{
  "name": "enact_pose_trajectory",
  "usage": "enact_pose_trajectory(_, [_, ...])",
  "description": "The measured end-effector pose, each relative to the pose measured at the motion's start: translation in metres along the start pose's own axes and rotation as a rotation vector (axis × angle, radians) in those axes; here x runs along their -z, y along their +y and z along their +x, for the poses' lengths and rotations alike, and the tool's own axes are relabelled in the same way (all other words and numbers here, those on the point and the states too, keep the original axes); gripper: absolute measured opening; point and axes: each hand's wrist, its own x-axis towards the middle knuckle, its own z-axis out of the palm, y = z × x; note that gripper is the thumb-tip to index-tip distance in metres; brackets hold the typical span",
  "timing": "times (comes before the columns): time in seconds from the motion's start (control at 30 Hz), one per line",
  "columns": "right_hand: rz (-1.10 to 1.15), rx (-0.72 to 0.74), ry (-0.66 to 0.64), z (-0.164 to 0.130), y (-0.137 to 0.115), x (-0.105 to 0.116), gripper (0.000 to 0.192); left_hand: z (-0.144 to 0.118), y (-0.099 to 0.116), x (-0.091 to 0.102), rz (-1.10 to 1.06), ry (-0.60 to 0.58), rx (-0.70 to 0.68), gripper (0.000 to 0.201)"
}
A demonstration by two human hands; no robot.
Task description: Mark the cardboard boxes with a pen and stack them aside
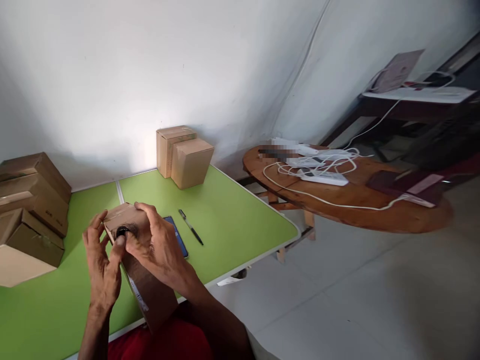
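Note:
A long cardboard box [150, 285] leans at a tilt over the near edge of the green table, its lower end by the red cloth at my lap. My left hand [102, 267] grips the box's left side, fingers behind its edge and thumb on the front. Across the upper right of the box is my right hand [161, 245], its fingers over the top edge and thumb bent inward. Both thumbs meet at a small black curved thing [121, 231] on the box face; I cannot make out its kind. A white label [138, 295] runs along the box's narrow side.
On the green table [232, 220] lie a phone [180, 240], partly behind my right hand, and a pen [191, 227]. Cardboard boxes stand at left [37, 200] and back [191, 162]. A round wooden table [360, 215] at right holds white power strips [322, 176] and tangled cables.

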Motion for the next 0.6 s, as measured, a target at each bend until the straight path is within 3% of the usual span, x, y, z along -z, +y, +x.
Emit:
enact_pose_trajectory(0.13, [-0.068, 0.068, -0.008, -0.002, 0.0, -0.005, 0.059, 0.002, 0.003, 0.003, 0.071, 0.057, -0.06, 0.065])
enact_pose_trajectory(0.3, [-0.109, 0.084, -0.018, 0.002, 0.003, -0.008, 0.065, 0.01, 0.001, 0.007, 0.09, 0.021, -0.112, 0.06])
enact_pose_trajectory(0.6, [-0.003, 0.08, -0.061, -0.004, 0.008, 0.001, 0.064, 0.0, 0.003, -0.004, 0.097, 0.015, -0.159, 0.075])
